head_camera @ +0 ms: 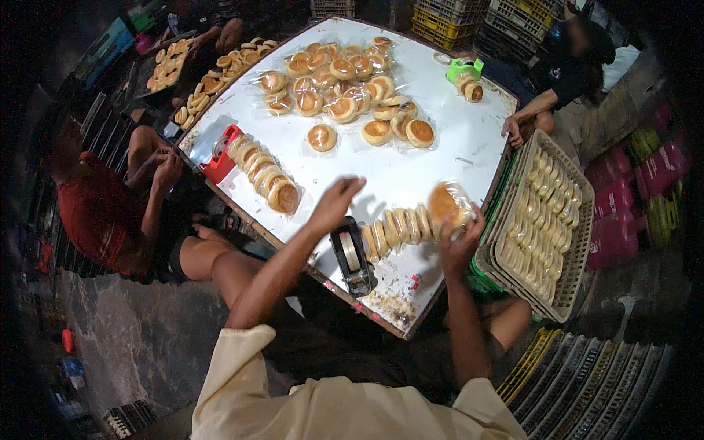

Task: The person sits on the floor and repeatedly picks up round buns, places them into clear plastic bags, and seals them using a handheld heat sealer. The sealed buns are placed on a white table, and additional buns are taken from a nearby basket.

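My right hand (461,231) grips a round bun in clear plastic wrap (446,202), raised at the right end of a row of wrapped buns (400,226) that stand on edge. My left hand (336,204) is above the white tabletop (352,159) with its fingers extended, blurred, and nothing shows in it. Just below it sits a black tape dispenser (353,257), at the left end of that row. A second row of wrapped buns (264,171) stands beside a red tape dispenser (222,154). Farther back lies a loose pile of wrapped buns (341,82).
A stack of plastic crates (578,264), the top one holding wrapped buns, stands right of the table. One person (104,203) sits at left, another (577,71) at back right near a green tape dispenser (465,70). Nested crates (583,379) are at lower right.
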Available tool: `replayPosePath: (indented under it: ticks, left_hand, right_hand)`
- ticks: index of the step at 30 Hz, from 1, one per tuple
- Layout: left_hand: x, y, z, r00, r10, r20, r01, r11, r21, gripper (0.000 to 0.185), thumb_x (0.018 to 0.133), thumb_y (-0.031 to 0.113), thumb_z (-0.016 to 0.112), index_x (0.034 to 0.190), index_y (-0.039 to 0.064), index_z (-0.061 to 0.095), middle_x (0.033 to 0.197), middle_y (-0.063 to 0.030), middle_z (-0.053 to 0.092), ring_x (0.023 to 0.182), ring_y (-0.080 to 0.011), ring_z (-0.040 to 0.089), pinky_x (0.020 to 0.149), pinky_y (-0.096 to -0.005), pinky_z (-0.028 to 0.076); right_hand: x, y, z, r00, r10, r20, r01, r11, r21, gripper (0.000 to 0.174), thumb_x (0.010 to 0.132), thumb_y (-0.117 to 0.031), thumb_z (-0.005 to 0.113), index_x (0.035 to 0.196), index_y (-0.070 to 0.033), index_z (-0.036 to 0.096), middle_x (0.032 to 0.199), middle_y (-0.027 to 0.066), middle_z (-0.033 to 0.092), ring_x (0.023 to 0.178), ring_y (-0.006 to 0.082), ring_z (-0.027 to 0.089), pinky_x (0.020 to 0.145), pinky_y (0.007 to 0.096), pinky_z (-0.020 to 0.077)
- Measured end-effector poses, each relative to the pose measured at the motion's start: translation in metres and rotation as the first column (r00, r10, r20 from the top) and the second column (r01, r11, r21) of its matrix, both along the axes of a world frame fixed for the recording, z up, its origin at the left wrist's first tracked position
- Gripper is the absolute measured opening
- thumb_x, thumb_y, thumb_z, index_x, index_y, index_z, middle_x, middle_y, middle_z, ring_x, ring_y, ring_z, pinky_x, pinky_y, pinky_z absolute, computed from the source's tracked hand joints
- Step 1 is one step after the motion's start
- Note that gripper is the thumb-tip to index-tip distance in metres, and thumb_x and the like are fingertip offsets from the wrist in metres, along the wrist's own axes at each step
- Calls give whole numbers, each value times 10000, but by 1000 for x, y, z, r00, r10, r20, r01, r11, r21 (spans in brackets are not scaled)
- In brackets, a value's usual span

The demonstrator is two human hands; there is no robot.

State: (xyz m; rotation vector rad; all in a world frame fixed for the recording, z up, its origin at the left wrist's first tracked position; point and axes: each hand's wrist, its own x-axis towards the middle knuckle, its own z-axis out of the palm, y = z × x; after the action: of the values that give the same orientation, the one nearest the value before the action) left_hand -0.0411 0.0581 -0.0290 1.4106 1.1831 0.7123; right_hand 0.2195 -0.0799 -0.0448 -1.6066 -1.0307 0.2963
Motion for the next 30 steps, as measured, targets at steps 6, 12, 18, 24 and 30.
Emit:
replayPosePath:
  ticks: [6,12,18,24,30]
  left_hand:
    - [-7,205,-93,703,420,-573,-89,852,515,982,763,631,749,1452,16,415,1446,-299,438,1339,-434,453,1047,-539,422]
    - [-11,216,-138,667,255,-700,-32,949,315,770,656,508,843,1302,219,539,1377,-225,436,1286,-481,425,988,-642,386]
    - [6,112,-56,838,214,-502,59,879,473,678,682,265,852,1245,98,513,1227,-159,541,1140,-364,561,929,-548,421]
    - [2,-85,51,863,-122,-490,460,590,664,886,638,256,902,1371,51,448,1290,-170,546,1259,-356,501,1039,-516,308]
    - [-41,-144,63,768,-177,615,273,960,-65,779,833,478,789,1391,39,470,1276,-119,575,1217,-219,549,1009,-388,448]
  right_hand:
    - [68,37,-82,922,-23,386,176,914,-365,492,933,-326,680,1252,23,544,1204,232,593,1090,343,617,933,422,496]
    - [77,28,-92,971,43,235,19,967,-255,604,905,-434,708,1240,36,529,1200,254,581,1101,385,588,934,471,480]
    - [21,33,-20,989,118,84,-111,991,-80,744,858,-467,763,1318,54,497,1259,235,565,1158,354,572,987,454,465]
    - [-56,16,60,941,249,-229,-284,950,-132,681,823,-371,830,1298,26,545,1094,143,654,978,227,637,808,361,542]
    - [-65,-67,89,532,568,-628,-669,736,100,226,912,-228,747,829,-25,696,745,80,695,684,134,646,619,332,512]
